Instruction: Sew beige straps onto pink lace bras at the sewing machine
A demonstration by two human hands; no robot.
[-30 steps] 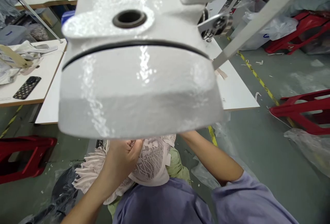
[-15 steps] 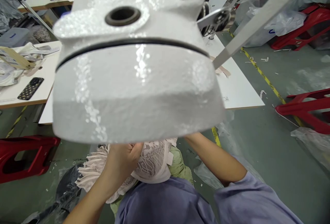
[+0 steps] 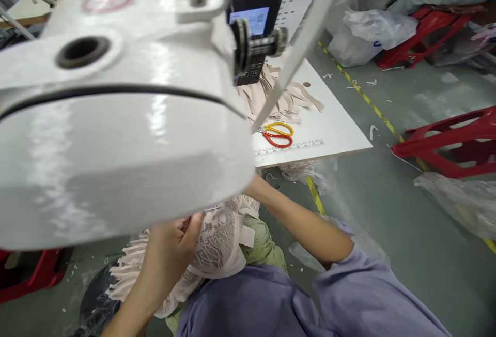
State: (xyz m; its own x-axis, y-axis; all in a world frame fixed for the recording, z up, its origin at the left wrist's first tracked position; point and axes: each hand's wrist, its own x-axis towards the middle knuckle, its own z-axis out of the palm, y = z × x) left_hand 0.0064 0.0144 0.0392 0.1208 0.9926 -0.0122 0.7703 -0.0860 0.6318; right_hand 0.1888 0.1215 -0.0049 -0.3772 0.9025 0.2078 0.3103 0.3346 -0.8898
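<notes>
A pale pink lace bra [image 3: 219,246] lies across my lap, with a moulded cup and a small white tab at its side. My left hand [image 3: 174,241] is closed on the lace, thumb on top; its fingertips are partly covered by the machine. The white sewing machine head [image 3: 127,166] fills the upper left and blocks the view of the work under it. Past its lower right edge reaches my right arm [image 3: 294,223]; the hand itself is hidden behind the machine head.
On the white table [image 3: 341,135] lie scissors [image 3: 279,135] with yellow and red handles, a clear ruler [image 3: 306,146] and pale fabric strips [image 3: 287,99]. A control panel [image 3: 256,27] is lit behind the machine. Red stools [image 3: 457,143] and plastic bags [image 3: 382,29] stand on the floor.
My view has swung to the right, so the machine sits further left and the panel, scissors and fabric strips now show. My left hand still grips the bra.
</notes>
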